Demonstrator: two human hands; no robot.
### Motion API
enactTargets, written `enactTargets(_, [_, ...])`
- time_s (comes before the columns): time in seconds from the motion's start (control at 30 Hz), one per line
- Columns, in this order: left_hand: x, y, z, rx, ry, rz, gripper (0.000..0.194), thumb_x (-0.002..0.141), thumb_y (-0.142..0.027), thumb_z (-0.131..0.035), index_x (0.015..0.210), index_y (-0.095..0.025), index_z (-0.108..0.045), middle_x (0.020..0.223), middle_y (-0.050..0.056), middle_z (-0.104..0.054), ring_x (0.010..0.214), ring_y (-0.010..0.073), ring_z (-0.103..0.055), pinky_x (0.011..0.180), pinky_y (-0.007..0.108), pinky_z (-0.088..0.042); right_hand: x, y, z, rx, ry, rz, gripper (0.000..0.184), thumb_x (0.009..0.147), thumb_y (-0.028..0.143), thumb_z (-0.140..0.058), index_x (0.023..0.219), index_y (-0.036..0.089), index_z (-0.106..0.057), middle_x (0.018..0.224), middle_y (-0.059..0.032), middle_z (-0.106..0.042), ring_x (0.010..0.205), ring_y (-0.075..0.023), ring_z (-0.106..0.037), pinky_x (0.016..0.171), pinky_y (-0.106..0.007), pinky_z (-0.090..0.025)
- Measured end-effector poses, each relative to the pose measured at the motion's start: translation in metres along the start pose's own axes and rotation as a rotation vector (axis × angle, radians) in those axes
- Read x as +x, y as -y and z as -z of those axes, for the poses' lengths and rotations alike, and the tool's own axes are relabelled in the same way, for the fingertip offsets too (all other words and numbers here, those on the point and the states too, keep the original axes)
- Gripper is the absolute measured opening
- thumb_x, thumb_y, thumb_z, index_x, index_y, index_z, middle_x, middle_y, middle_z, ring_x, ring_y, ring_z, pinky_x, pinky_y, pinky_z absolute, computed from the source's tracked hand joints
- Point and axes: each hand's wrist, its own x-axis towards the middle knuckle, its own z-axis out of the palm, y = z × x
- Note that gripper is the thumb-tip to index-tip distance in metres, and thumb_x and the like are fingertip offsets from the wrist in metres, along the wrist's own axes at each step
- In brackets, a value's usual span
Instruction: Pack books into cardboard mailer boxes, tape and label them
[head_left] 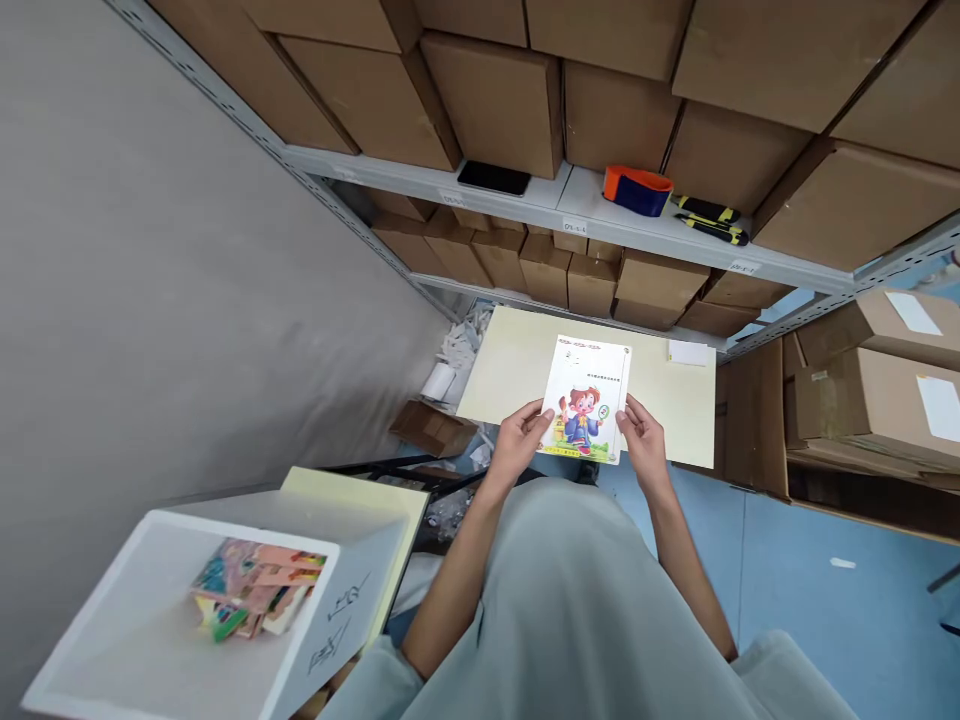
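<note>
A white booklet (pixel 583 400) with a cartoon child in a blue robe on its cover is held up over the pale yellow board (pixel 510 360). My left hand (pixel 521 438) grips its lower left edge, thumb on the cover and fingers behind. On the opposite edge my right hand (pixel 642 440) holds it the same way. The cover faces me, and small printing runs along its top. Near the board's far right corner lies a small stack of white cards (pixel 690 352).
At lower left stands a white plastic bin (pixel 315 600) with several colourful booklets (pixel 259 585) inside. Shelves of cardboard boxes (pixel 487 100) rise ahead, with a black phone (pixel 493 178), an orange-and-blue strap (pixel 637 190) and yellow-black cutters (pixel 711 220). More cartons (pixel 877 400) sit at right.
</note>
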Motion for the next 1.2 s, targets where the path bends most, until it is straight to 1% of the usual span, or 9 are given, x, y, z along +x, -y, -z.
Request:
enactTargets(0.17, [0.020,-0.005,-0.014,-0.127,-0.009,0.071,0.070,0.076,-0.062,-0.091,0.123,-0.012,-0.078,0.114,0.015,-0.084,0.101,0.0308,-0.081,0.092,0.043,-0.067,0.031,-0.013,0.005,-0.036,-0.028,-0.024,0.078,0.084,0.070,-0.080,0.141,0.018,-0.073,0.143,-0.0173,-0.074,0.136,-0.0372,-0.067,0.112,-0.054,-0.059])
enactTargets(0.3, [0.042,-0.007,-0.015,-0.139,-0.064,0.021,0.071,0.074,-0.062,-0.092,0.123,-0.011,-0.080,0.116,0.015,-0.084,0.104,0.0324,-0.081,0.096,0.047,-0.068,0.039,-0.011,-0.009,-0.248,-0.143,0.096,0.074,0.091,0.066,-0.073,0.149,0.020,-0.068,0.161,-0.0185,-0.059,0.147,-0.0359,-0.058,0.120,-0.057,-0.051])
enactTargets(0.4, [0.053,-0.013,-0.018,-0.080,-0.075,-0.085,0.071,0.078,-0.063,-0.088,0.127,-0.012,-0.080,0.121,0.014,-0.083,0.109,0.0330,-0.080,0.100,0.050,-0.067,0.037,0.001,-0.036,-0.263,-0.096,0.121,0.068,0.096,0.064,-0.070,0.148,0.021,-0.068,0.156,-0.0176,-0.064,0.142,-0.0345,-0.064,0.116,-0.054,-0.055])
enactTargets(0.5, [0.057,-0.024,-0.020,0.104,0.010,-0.269,0.052,0.092,-0.053,-0.078,0.129,-0.018,-0.081,0.131,0.011,-0.080,0.119,0.0313,-0.078,0.108,0.050,-0.064,0.038,0.014,-0.074,-0.180,-0.004,0.120,0.072,0.092,0.063,-0.076,0.150,0.022,-0.066,0.148,-0.0158,-0.070,0.132,-0.0337,-0.070,0.105,-0.048,-0.062])
enactTargets(0.67, [0.074,-0.041,0.004,0.427,0.254,-0.610,0.028,0.098,-0.032,-0.070,0.123,-0.027,-0.083,0.136,0.009,-0.079,0.130,0.0270,-0.072,0.119,0.050,-0.055,0.054,0.024,-0.112,-0.175,-0.214,0.154,0.053,0.094,0.067,-0.071,0.113,0.018,-0.080,0.111,-0.0123,-0.084,0.104,-0.0310,-0.078,0.096,-0.046,-0.064])
enactTargets(0.83, [0.118,-0.045,0.055,0.310,0.048,-0.337,0.054,0.091,-0.054,-0.079,0.132,-0.019,-0.076,0.138,0.017,-0.075,0.134,0.0328,-0.068,0.110,0.049,-0.059,0.059,0.030,-0.114,-0.102,-0.120,0.084,0.056,0.091,0.070,-0.074,0.113,0.018,-0.082,0.113,-0.0118,-0.084,0.102,-0.0325,-0.079,0.093,-0.046,-0.065])
enactTargets(0.97, [0.134,-0.044,0.083,0.025,0.360,-0.034,0.069,0.086,-0.074,-0.076,0.118,-0.013,-0.080,0.114,0.016,-0.083,0.107,0.0327,-0.079,0.094,0.045,-0.065,0.059,0.031,-0.122,-0.084,-0.103,0.037,0.057,0.090,0.069,-0.077,0.116,0.018,-0.082,0.116,-0.0120,-0.084,0.101,-0.0330,-0.079,0.089,-0.045,-0.065])
enactTargets(1.03, [0.133,-0.044,0.088,-0.025,0.399,-0.012,0.067,0.084,-0.076,-0.078,0.110,-0.013,-0.082,0.101,0.013,-0.084,0.094,0.0304,-0.079,0.086,0.042,-0.066,0.062,0.028,-0.127,-0.102,-0.126,0.038,0.057,0.089,0.069,-0.077,0.114,0.018,-0.082,0.117,-0.0122,-0.084,0.103,-0.0334,-0.079,0.090,-0.045,-0.065])
enactTargets(1.2, [0.125,-0.047,0.087,0.002,0.310,-0.098,0.066,0.082,-0.077,-0.078,0.106,-0.016,-0.083,0.094,0.009,-0.083,0.088,0.0278,-0.079,0.082,0.038,-0.066,0.068,0.018,-0.135,-0.149,-0.197,0.080,0.056,0.090,0.069,-0.075,0.109,0.018,-0.082,0.117,-0.0129,-0.084,0.106,-0.0338,-0.078,0.089,-0.044,-0.065])
